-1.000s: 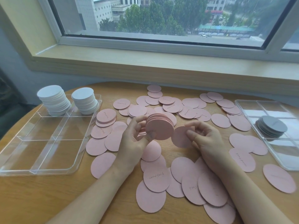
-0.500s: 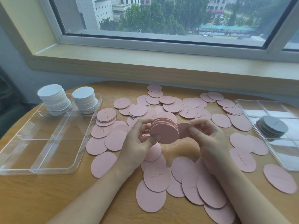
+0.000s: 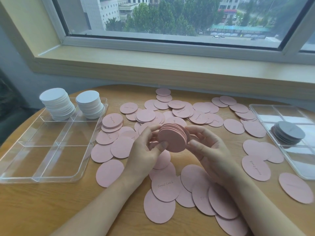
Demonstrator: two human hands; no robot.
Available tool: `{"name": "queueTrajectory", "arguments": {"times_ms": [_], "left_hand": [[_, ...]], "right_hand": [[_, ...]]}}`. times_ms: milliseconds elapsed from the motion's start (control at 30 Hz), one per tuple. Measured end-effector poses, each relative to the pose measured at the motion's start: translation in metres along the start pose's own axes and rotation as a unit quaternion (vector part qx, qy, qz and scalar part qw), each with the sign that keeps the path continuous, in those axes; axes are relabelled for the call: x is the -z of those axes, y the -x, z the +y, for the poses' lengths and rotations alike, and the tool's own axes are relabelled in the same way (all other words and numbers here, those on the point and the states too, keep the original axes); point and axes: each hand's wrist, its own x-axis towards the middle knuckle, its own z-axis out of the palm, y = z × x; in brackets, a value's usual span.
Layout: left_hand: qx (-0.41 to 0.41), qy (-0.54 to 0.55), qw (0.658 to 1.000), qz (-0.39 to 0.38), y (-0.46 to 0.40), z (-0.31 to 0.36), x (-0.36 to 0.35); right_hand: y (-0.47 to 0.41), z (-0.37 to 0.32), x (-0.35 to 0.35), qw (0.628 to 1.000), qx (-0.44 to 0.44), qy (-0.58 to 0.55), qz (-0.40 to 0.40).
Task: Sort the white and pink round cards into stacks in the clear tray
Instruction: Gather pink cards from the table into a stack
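Pink round cards (image 3: pixel 173 139), held on edge as a stack, are gripped between left hand (image 3: pixel 146 150) and right hand (image 3: pixel 208 150) above the surface's (image 3: pixel 34 210) middle.

- Wooden table (image 3: pixel 42 206): light honey-brown with fine pale grain
- Clear tray (image 3: pixel 51 178) at the table's left: colourless, see-through, the wood showing through it
- Two card stacks (image 3: pixel 58 103) in that tray's far compartments: plain white
- Loose round cards (image 3: pixel 159 208) spread across the table: dusty pink, several with thin darker cursive script
- Held stack (image 3: pixel 172 140) above the table's middle: the same pink, edges a shade darker
- Second clear tray (image 3: pixel 293 172) at the table's right: colourless
- Stack (image 3: pixel 288 133) in it: mid grey
- Window frame (image 3: pixel 170 46) beyond the table: white; sill pale beige
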Motion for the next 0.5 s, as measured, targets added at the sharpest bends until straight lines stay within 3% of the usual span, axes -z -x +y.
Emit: {"name": "queueTrajectory", "arguments": {"times_ms": [133, 267, 500], "left_hand": [[0.001, 0.012, 1.0, 0.006, -0.0015, -0.0022, 0.0017], [0.005, 0.017, 1.0, -0.006, -0.0016, -0.0029, 0.0022], [0.002, 0.029, 0.999, -0.039, -0.0007, 0.0001, 0.0009]], "right_hand": [[0.0007, 0.0001, 0.0028, 0.999, -0.007, 0.043, -0.025], [0.0008, 0.0003, 0.0023, 0.997, -0.014, 0.078, -0.001], [-0.0005, 0.0013, 0.0007, 0.998, 0.008, 0.051, 0.024]]}}
